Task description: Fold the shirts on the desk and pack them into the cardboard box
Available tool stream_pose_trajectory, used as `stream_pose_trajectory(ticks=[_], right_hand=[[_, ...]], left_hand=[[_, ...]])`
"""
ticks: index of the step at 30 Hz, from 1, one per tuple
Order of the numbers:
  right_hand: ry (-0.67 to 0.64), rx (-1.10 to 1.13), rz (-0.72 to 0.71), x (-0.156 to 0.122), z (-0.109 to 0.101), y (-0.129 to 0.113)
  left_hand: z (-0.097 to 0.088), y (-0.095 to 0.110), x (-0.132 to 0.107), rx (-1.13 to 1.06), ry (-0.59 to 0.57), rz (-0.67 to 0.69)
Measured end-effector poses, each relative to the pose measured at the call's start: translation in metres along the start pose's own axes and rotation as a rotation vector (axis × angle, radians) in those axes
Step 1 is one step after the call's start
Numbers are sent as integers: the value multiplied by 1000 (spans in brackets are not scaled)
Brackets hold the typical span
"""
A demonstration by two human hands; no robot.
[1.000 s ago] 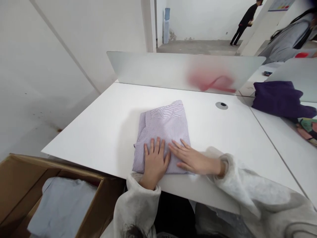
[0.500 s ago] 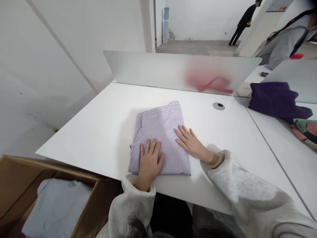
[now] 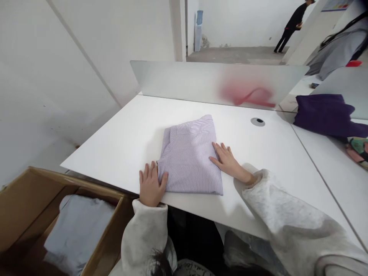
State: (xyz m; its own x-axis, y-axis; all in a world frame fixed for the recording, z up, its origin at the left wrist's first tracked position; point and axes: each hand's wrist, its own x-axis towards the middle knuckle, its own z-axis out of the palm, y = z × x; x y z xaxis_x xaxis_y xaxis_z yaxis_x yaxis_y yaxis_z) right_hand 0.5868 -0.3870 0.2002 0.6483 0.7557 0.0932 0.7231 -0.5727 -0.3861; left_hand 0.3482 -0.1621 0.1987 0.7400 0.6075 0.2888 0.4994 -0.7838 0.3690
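While the left hand [image 3: 151, 184] and right hand [image 3: 228, 161] lie flat and apart at its edges, the folded striped shirt [image 3: 188, 153] looks light, soft, best taken from both sides.

We identify a white desk [image 3: 115, 153] with a round cable grommet [image 3: 257, 122] near its far edge, a frosted divider panel [image 3: 178, 80] standing upright along that edge, and a second white desk [image 3: 330, 188] butted against its right side. To the left we note a white wall [image 3: 71, 65] with faint stains low down. Beyond the divider we see a grey concrete floor [image 3: 235, 55] and a water dispenser [image 3: 198, 32] against a far white wall [image 3: 244, 23].
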Motion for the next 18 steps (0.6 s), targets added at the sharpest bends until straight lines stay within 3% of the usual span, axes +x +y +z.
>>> stream_pose_trajectory(ticks=[2,5,8,11,14,18], right_hand=[[3,101,-15,-2,-1,-3],[28,438,-15,-10,-2,-14],[39,799,50,-19,-1,-28],[23,974,165,-25,-1,-35],[-30,1088,312,-25,-8,-34],[-202,1275,401,-18,-27,-25]], left_hand=[[-1,0,0,-81,-23,23],[-7,6,-3,-277,-77,-19],[-15,17,-9,-576,-208,-170],[-24,23,-13,-870,-259,-294],[-36,16,-17,-1000,-345,-300],[-45,-4,-28,-1017,-569,-239]])
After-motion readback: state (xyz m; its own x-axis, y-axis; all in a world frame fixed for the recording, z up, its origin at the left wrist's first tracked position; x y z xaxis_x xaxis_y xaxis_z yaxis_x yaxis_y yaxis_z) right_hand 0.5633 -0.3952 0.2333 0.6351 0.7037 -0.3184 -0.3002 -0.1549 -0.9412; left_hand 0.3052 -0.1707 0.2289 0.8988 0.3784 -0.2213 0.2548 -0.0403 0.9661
